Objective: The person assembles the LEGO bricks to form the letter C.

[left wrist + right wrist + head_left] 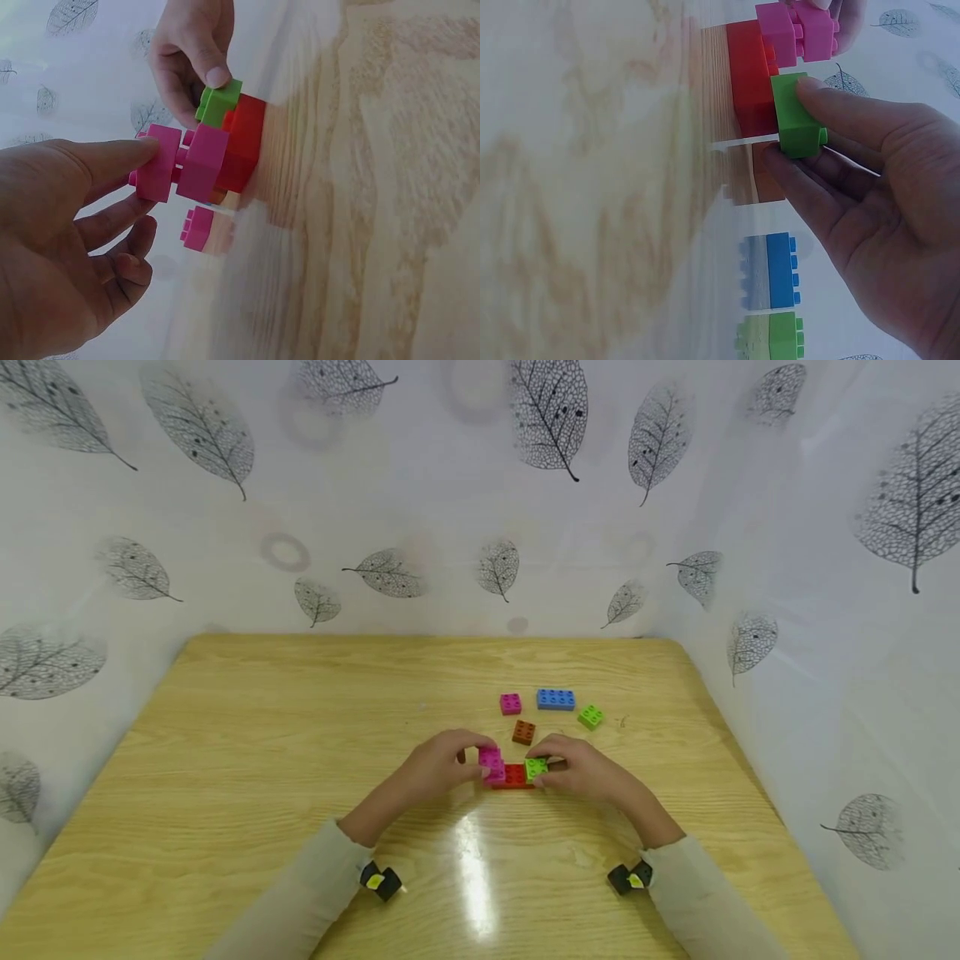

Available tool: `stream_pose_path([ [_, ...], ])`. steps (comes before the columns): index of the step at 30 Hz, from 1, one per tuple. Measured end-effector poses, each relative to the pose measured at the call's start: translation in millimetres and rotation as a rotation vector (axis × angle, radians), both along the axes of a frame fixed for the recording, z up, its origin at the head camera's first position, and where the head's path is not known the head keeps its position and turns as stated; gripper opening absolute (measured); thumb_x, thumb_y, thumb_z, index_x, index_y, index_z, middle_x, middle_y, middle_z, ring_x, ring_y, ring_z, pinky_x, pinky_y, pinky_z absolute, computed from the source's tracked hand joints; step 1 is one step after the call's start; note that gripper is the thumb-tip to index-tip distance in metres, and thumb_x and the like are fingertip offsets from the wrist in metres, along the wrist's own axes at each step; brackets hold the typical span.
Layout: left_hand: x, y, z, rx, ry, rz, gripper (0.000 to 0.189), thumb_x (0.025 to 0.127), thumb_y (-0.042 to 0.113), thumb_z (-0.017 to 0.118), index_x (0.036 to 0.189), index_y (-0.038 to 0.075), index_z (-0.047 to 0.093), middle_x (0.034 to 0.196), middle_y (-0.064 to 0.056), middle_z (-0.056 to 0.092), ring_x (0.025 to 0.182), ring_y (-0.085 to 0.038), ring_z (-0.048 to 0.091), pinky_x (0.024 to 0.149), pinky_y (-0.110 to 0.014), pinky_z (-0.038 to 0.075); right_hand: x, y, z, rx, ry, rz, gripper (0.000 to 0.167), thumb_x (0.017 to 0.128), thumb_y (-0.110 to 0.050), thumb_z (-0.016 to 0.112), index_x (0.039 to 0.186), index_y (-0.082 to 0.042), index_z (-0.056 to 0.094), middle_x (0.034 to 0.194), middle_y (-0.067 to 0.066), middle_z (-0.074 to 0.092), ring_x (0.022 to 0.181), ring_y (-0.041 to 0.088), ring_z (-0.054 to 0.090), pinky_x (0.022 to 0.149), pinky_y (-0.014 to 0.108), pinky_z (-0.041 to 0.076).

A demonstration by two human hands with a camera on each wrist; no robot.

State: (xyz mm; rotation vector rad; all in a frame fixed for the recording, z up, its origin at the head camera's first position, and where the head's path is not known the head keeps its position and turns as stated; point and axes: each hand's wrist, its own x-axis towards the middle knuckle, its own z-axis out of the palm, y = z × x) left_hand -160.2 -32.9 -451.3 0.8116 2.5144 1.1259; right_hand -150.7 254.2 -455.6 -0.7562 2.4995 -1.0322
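A long red brick (514, 775) lies on the wooden table between the two hands. One pink brick (202, 163) sits on its left end. My left hand (441, 767) pinches a second pink brick (159, 163) between thumb and fingers just over the first; studs show in the narrow gap between them. At the red brick's right end, my right hand (587, 768) grips a green brick (797, 116) by its sides, thumb on the near face. The green brick's underside is right at the red studs, and red studs show between the pink and green bricks.
Behind the hands lie a brown brick (524, 732), another pink brick (511, 704), a long blue brick (556, 699) and a second green brick (591, 717). A leaf-patterned white covering (435, 518) rises beyond the table's (262, 718) back and side edges.
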Motion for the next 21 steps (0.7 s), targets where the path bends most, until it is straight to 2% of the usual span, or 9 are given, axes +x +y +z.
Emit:
stream_pose_path([
  [7,3.0,3.1,-2.6,-0.034,0.017,-0.001,0.032,0.095,0.029,0.071,0.127,0.032,0.068,0.123,0.012,0.067,0.081,-0.011,0.055,0.066,-0.029,0.049,0.0,-0.5,0.2,-0.001,0.004,-0.003,0.038,0.094,-0.024,0.072,0.129,-0.011,0.065,0.125,0.002,0.063,0.111,0.02,0.061,0.09,0.031,0.055],
  [12,4.8,3.3,-1.2,-0.04,0.07,0.013,0.032,0.093,0.031,0.074,0.125,0.031,0.07,0.127,0.008,0.069,0.077,-0.012,0.056,0.064,-0.029,0.048,0.1,-1.5,0.4,0.004,0.006,-0.001,0.039,0.094,-0.024,0.073,0.13,-0.012,0.065,0.126,0.002,0.063,0.11,0.019,0.062,0.089,0.029,0.055],
  [16,6.6,3.6,0.7,-0.045,0.134,0.015,0.033,0.09,0.03,0.077,0.122,0.029,0.072,0.125,0.006,0.071,0.097,-0.016,0.066,0.074,-0.035,0.055,0.0,-1.8,0.2,0.006,0.007,0.0,0.039,0.094,-0.024,0.073,0.13,-0.012,0.065,0.126,0.002,0.063,0.109,0.019,0.063,0.089,0.029,0.055],
  [19,7.0,3.9,0.5,-0.057,0.178,0.017,0.033,0.089,0.031,0.078,0.121,0.03,0.073,0.124,0.006,0.072,0.113,-0.019,0.066,0.085,-0.039,0.057,0.1,-1.8,0.4,0.005,0.01,0.001,0.039,0.094,-0.023,0.073,0.13,-0.011,0.065,0.126,0.002,0.063,0.109,0.019,0.062,0.088,0.029,0.055],
  [21,6.9,4.1,-0.2,-0.061,0.208,0.015,0.033,0.089,0.032,0.078,0.121,0.029,0.073,0.124,0.006,0.072,0.114,-0.02,0.066,0.087,-0.04,0.057,0.0,-1.9,0.9,0.005,0.012,0.001,0.039,0.094,-0.023,0.073,0.13,-0.01,0.064,0.126,0.002,0.063,0.109,0.019,0.062,0.089,0.029,0.055],
])
